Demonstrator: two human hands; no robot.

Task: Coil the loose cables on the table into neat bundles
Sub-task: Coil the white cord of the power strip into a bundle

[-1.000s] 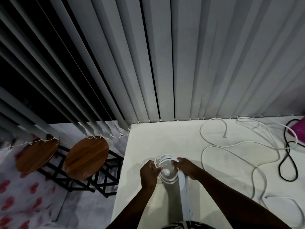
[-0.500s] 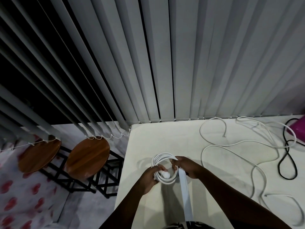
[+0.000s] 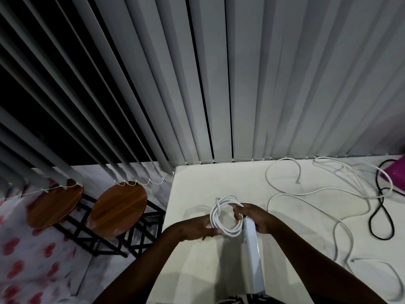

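While the white cable coil (image 3: 225,216) is being held just above the table (image 3: 197,270), its near side is being gripped by the left hand (image 3: 198,227) and its far side pinched by the right hand (image 3: 252,217) (no legible writing).

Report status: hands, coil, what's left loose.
Left hand and right hand both grip the white coil. Power strip hangs from it. Loose white cable and black cable not yet coiled. Nothing blocking.

Grey vertical blinds (image 3: 219,84); two wooden stools (image 3: 117,208).
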